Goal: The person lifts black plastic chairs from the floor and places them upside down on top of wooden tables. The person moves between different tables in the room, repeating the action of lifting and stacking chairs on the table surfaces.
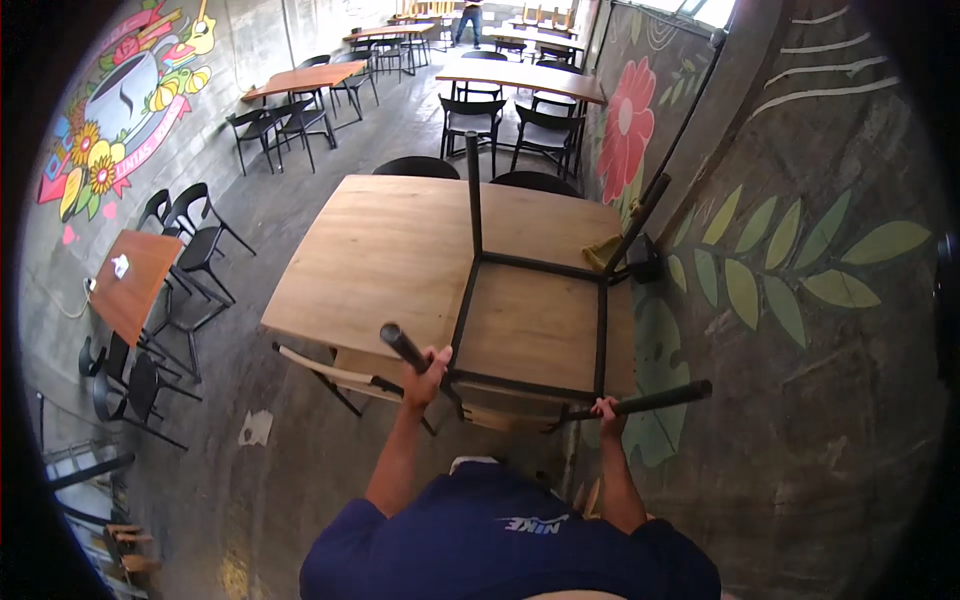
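An upturned chair with a black metal frame (540, 266) and a wooden seat (536, 330) rests on the right part of a light wooden table (375, 255), its legs pointing up. My left hand (426, 379) grips its near left leg. Around the near right leg, close to the frame's corner, my right hand (609, 416) is closed. The chair's wooden backrest (499, 418) hangs past the table's near edge. A yellowish cloth (600, 253) lies by the far right leg, beside a dark object (643, 259) that I cannot identify.
Another chair with a wooden backrest (330, 367) stands at the table's near left side. Black chairs (416, 166) stand beyond the table. A painted concrete wall (810, 360) rises close on the right. An orange-brown table (135, 281) stands left; a person (469, 22) stands far back.
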Tool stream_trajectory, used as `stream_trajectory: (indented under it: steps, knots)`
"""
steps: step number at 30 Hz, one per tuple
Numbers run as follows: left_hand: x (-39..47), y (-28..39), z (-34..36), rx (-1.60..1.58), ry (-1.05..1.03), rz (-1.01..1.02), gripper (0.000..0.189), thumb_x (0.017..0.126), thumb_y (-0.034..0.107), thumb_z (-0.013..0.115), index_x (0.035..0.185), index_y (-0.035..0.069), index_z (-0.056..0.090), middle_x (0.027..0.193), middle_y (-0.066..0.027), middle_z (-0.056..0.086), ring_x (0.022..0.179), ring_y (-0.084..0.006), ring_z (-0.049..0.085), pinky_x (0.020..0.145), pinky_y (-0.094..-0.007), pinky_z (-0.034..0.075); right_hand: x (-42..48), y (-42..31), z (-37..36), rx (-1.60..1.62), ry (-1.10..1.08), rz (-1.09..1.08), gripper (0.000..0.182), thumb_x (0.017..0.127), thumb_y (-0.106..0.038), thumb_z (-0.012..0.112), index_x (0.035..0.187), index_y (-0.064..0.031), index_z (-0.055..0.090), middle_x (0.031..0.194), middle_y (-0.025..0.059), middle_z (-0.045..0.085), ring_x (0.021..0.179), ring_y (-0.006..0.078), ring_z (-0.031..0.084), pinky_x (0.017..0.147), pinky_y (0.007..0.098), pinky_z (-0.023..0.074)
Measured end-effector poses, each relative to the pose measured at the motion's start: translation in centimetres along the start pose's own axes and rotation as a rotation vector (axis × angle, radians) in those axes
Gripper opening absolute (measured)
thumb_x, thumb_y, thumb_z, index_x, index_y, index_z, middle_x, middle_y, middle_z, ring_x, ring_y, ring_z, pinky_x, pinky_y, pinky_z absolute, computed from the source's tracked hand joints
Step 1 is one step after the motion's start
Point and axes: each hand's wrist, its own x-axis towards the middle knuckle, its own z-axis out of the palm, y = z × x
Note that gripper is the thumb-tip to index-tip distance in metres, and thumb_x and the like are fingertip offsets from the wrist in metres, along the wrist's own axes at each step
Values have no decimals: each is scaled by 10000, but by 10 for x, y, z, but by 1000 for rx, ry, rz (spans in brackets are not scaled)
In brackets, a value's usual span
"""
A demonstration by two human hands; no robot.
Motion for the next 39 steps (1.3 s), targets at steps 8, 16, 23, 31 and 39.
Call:
stream_trajectory:
  steps: [8, 16, 23, 31, 39]
  knots:
    - [-35, 37, -38, -116, 58, -63, 405, 857, 304, 636, 554, 130, 430, 471, 44, 385, 423, -67, 390, 496, -243, 374, -71, -15, 27, -145, 256, -515, 211, 815, -22, 621, 642, -31, 502, 529, 28, 509, 443, 88, 493, 451, 241, 430]
    - [-142, 57, -73, -162, 77, -91, 537, 931, 483, 461, 529, 143, 357, 450, 6, 325, 400, -138, 365, 573, -314, 415, -182, -39, -23, -388, 131, -657, 218, 826, -48, 623, 626, -42, 537, 516, 1, 496, 456, 51, 430, 436, 212, 356]
    - [-234, 94, -98, -182, -12, -47, 565, 925, 544, 421, 552, 125, 363, 441, -7, 340, 389, -137, 370, 547, -299, 409, -306, -124, -12, -294, 410, -649, 312, 714, -103, 648, 490, -49, 438, 442, 11, 369, 425, 85, 274, 427, 268, 218]
    - [-286, 81, -139, -111, 42, -160, 612, 905, 611, 378, 537, 123, 353, 422, -20, 333, 367, -152, 374, 539, -306, 426, -373, -138, -6, -506, 393, -496, 303, 711, -156, 675, 511, -3, 507, 413, 50, 355, 429, 110, 351, 494, 296, 341]
    - [-309, 71, -183, 688, 698, 352, 467, 814, 391, 643, 996, 3, 458, 957, -142, 471, 903, -252, 470, 803, -371, 391, -425, -154, 55, -631, 344, -437, 277, 672, -136, 703, 513, -3, 519, 428, 74, 362, 428, 104, 365, 420, 305, 312]
